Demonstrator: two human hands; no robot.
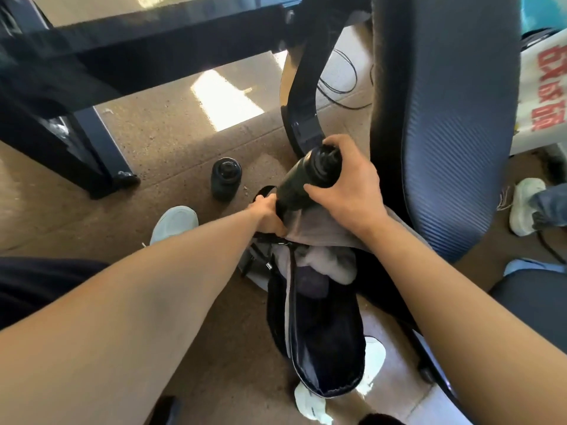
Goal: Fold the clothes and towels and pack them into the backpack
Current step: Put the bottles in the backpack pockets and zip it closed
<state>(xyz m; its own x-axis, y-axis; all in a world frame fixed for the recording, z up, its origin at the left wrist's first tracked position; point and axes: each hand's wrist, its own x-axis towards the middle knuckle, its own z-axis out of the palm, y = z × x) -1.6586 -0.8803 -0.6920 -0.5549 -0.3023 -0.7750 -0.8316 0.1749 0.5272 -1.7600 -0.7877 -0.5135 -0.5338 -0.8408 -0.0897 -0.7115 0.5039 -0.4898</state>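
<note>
A dark backpack (325, 348) stands open on the floor between my legs, with grey cloth (331, 262) and dark clothing showing inside its mouth. My right hand (346, 191) grips a black bottle (302, 179) near its top, tilted over the far end of the backpack. My left hand (268, 214) holds the backpack's far edge beside the bottle's base; its fingers are partly hidden behind the bottle.
A second black bottle (226, 178) stands upright on the brown floor to the left. A blue mesh office chair (445, 118) rises close on the right. A black table frame (101, 154) stands at the left. Cables lie on the floor behind; another person's white shoe (524, 205) is at the right.
</note>
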